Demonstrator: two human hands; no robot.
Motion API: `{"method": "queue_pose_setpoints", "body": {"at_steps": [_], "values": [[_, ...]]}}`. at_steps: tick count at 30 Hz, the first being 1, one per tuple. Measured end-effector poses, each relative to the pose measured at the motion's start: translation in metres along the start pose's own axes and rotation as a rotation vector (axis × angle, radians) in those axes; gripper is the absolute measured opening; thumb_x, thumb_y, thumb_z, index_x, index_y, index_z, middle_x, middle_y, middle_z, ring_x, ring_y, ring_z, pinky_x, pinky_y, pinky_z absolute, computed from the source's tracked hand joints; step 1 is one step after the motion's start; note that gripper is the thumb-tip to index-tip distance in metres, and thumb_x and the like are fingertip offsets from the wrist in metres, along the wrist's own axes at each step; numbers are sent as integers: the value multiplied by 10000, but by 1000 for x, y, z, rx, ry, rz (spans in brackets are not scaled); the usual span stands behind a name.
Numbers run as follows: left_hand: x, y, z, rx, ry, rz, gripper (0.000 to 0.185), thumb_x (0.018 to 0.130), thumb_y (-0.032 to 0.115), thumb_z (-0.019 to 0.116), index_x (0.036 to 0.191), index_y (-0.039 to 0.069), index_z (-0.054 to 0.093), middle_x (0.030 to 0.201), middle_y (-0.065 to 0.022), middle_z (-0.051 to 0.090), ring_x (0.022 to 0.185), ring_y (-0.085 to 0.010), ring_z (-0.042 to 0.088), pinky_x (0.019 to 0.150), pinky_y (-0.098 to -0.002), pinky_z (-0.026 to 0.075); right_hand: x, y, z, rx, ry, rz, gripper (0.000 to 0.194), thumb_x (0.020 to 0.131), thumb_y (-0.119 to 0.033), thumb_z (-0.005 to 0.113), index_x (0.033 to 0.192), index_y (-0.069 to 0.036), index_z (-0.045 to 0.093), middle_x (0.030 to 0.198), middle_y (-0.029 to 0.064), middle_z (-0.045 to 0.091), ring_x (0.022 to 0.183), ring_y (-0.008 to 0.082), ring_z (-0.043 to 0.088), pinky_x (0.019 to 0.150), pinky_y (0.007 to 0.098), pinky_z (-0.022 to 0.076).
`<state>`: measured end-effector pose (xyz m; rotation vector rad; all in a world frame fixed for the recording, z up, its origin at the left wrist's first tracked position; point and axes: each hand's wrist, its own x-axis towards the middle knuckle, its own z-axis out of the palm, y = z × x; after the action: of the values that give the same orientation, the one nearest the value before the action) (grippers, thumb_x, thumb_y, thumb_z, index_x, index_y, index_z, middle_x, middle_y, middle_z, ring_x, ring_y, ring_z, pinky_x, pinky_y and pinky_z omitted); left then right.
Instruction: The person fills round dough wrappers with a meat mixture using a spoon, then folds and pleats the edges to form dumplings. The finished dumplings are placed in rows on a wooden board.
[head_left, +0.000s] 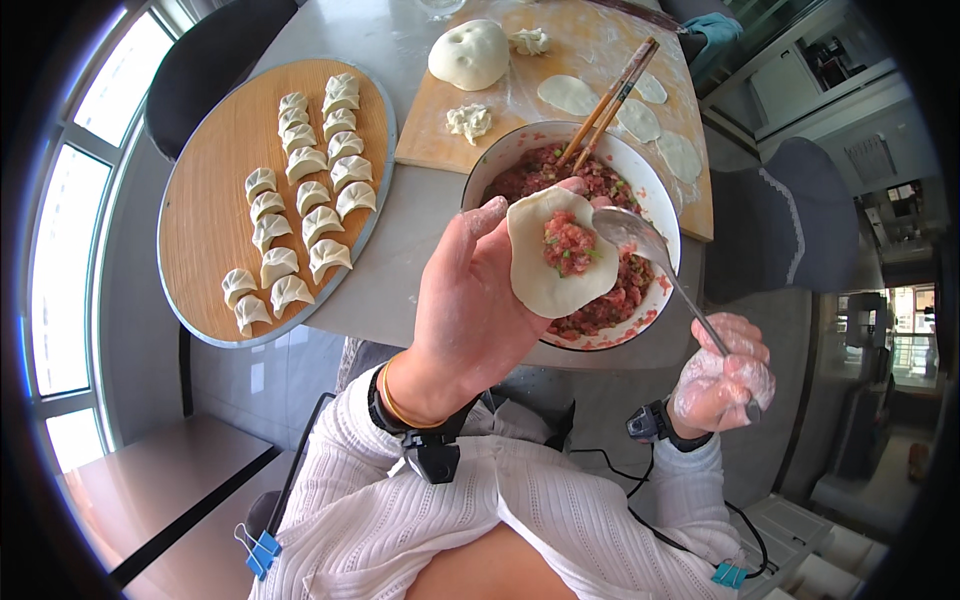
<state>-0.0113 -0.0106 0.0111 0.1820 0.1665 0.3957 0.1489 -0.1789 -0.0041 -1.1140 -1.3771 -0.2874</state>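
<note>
On the fingers of my left hand (472, 300) lies a round dough wrapper (555, 295), held palm up above the bowl. A lump of minced meat filling (570, 244) with green bits rests on its middle. My right hand (724, 375), dusted with flour, grips the handle of a metal spoon (637, 234). The spoon's bowl is at the wrapper's right edge; whether they touch I cannot tell. Beneath my left hand stands a white enamel bowl (664, 187) of meat filling (525, 176), partly hidden by hand and wrapper. Two wooden chopsticks (611, 101) lean in it.
Rows of folded dumplings (320, 223) sit on a round wooden board (206, 202) at left. Behind the bowl, a floured wooden board (427, 139) carries a dough ball (469, 56), dough scraps (469, 122) and several flat wrappers (568, 94). A grey chair (780, 217) stands at right.
</note>
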Motion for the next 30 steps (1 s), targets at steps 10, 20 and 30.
{"method": "queue_pose_setpoints", "body": {"at_steps": [10,20,30], "values": [[-1,5,-5,38,-16,-36,609,1008,418,323,1467,24,386,1413,-122,520,1266,-267,525,1090,-462,398,9,3,-5,-144,-434,-289,165,880,-276,735,963,-146,676,971,38,702,859,212,705,708,324,549],[-6,10,-3,36,-40,-14,609,1016,422,307,1464,18,389,1425,-131,520,1256,-280,540,1081,-459,415,7,4,-8,-1,-309,-128,162,965,-238,623,950,-78,635,895,105,710,833,285,726,685,384,541],[-6,17,-1,18,3,34,598,1007,418,337,1448,20,404,1436,-151,508,1293,-283,522,1091,-441,410,0,1,-9,216,260,494,288,1026,-237,458,992,20,583,749,146,653,653,287,675,618,364,523]]}}
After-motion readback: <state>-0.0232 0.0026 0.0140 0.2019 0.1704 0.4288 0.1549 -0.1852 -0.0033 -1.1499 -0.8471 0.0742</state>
